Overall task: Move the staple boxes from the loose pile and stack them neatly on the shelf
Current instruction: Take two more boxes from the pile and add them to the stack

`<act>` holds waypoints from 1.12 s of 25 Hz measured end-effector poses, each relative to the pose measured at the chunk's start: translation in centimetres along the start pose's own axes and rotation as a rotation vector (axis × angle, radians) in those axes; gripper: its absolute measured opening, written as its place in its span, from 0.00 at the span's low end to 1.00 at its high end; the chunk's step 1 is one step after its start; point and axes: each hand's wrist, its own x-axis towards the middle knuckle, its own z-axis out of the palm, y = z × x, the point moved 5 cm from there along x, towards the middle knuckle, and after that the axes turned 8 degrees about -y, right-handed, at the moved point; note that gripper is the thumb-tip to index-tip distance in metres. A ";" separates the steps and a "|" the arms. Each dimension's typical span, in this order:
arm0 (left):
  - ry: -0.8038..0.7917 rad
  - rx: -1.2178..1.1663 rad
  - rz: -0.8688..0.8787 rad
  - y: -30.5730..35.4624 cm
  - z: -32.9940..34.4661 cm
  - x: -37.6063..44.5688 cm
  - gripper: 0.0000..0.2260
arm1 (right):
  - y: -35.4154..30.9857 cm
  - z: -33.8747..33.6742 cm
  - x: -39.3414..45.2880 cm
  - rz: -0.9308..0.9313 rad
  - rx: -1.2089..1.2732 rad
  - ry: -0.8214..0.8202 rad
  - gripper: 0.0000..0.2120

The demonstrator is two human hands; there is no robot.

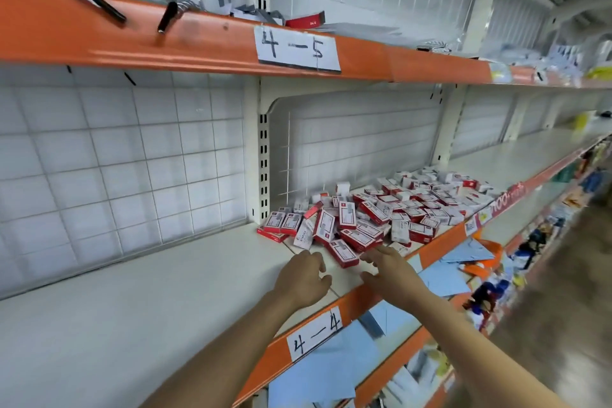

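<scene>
I see the staple boxes heaped loose on the white shelf beside the slotted post. My left hand and right hand, fingers relaxed and empty, hover just before the pile.

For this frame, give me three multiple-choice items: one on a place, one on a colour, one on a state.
1. Where does the loose pile of red and white staple boxes lie?
A. on the shelf labelled 4-4
B. on the shelf labelled 4-5
C. on the floor

2. What colour is the front edge of the 4-4 shelf?
A. blue
B. orange
C. green

3. What are the two hands holding?
A. a box each
B. one box between them
C. nothing

Answers: 1 A, the pile sits on the white deck behind the handwritten 4-4 label. 2 B, the strip under that label is orange. 3 C, the left hand and right hand reach towards the pile with empty fingers.
</scene>
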 end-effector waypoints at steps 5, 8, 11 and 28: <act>0.095 -0.005 -0.087 1.0 0.9 3.4 0.19 | 2.0 -1.1 4.1 -0.010 -0.017 0.008 0.16; 0.125 0.027 -0.195 1.6 1.4 4.9 0.30 | 3.3 -1.1 6.2 -0.065 -0.015 -0.069 0.21; 0.091 0.079 -0.304 2.2 2.3 5.7 0.35 | 3.8 -0.7 7.2 -0.129 -0.098 -0.150 0.24; 0.098 0.149 -0.597 2.8 2.0 4.0 0.23 | 4.3 -0.2 9.8 -0.515 -0.116 -0.246 0.29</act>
